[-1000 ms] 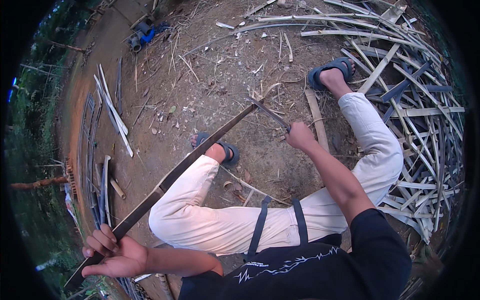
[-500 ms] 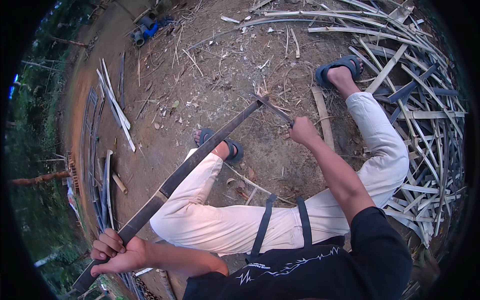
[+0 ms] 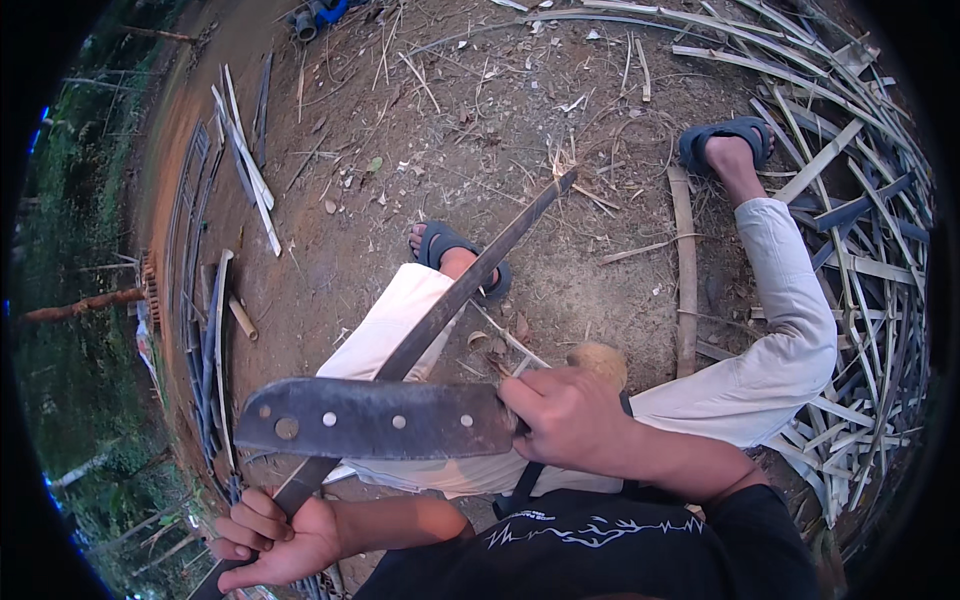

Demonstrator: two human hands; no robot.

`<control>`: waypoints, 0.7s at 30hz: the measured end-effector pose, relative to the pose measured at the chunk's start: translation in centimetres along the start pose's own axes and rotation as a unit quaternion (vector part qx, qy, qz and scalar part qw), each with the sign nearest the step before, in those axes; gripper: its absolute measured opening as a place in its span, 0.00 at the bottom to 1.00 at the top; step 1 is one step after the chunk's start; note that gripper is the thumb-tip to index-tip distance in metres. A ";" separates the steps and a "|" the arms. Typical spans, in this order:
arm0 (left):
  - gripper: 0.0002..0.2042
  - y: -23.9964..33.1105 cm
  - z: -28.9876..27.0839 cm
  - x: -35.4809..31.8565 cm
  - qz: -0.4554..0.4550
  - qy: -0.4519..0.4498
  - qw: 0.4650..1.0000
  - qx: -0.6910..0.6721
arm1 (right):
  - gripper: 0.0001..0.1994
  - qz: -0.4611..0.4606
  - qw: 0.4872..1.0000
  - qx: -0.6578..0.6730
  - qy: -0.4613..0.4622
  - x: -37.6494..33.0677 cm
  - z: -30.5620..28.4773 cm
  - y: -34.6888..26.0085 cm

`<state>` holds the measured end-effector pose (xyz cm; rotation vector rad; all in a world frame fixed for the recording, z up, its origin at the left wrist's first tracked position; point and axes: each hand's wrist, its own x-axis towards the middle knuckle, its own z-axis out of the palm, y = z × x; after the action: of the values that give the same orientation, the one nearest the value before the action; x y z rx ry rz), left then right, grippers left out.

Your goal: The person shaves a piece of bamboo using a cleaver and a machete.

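Note:
My left hand is closed around the near end of a long, dark bamboo strip. The strip slants away over my left leg, and its frayed far tip rests at the ground. Fingers wrapped, my right hand grips a machete by its wooden handle, whose rounded butt shows past the fist. The broad dark machete blade, with a row of round holes, points left and lies across the view above the strip, hiding part of it. Whether blade and strip touch, I cannot tell.
A tangled heap of split strips fills the right side beside my right leg. Further strips and dark poles lie at the left. A flat slat lies between my sandalled feet. Chips and twigs litter the dirt ground.
The machete has come back from the strip's far tip to above its near part, its blade now pointing left. My left hand and the strip have shifted slightly right in view.

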<state>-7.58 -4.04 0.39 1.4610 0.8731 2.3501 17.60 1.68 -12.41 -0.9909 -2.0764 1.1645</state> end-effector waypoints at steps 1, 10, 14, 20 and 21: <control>0.26 0.3 0.5 -0.5 0.004 -0.002 1.000 -0.009 | 0.15 0.000 1.000 -0.002 -0.004 -0.3 0.0 -0.2; 0.27 2.0 1.5 -2.5 0.018 -0.008 0.999 -0.033 | 0.09 0.299 0.947 -0.112 -0.007 -1.9 -2.9 8.8; 0.27 1.7 2.1 -2.3 0.027 -0.028 0.998 -0.049 | 0.16 0.084 0.995 -0.053 -0.032 -3.0 -2.0 2.5; 0.26 0.0 6.0 -2.6 0.057 -0.013 0.991 -0.124 | 0.17 0.056 0.997 -0.048 -0.023 -2.4 -2.8 0.6; 0.25 0.8 4.4 -2.7 0.046 -0.049 0.992 -0.107 | 0.16 0.103 0.992 -0.065 -0.019 -2.6 -2.5 2.1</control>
<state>-2.38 -4.44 0.30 1.5403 0.5210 2.3288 21.71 1.46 -13.38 -1.2797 -2.1425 1.1671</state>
